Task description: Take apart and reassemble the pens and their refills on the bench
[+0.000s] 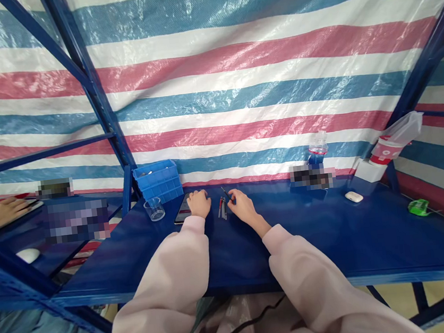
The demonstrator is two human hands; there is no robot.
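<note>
My left hand [199, 204] rests palm down at the right edge of a smartphone [182, 211], its fingers loosely bent and apart, holding nothing that shows. My right hand [241, 207] pinches a thin dark pen-like stick [225, 192] between thumb and fingers, just above the blue table. Between the two hands lie several slim pens or refills [222, 208], dark and with a bit of red, side by side. They are too small to tell exactly. Left of the phone stands a clear glass cup [155, 210], in front of a blue plastic bin [158, 181].
On the right of the blue table [295, 243] are a water bottle [316, 153], a white earbud case [354, 197], a tilted cup [383, 151] and a green wrapper [418, 208]. Blue metal posts [116, 130] frame it. Another person's hand [3, 213] is at the far left.
</note>
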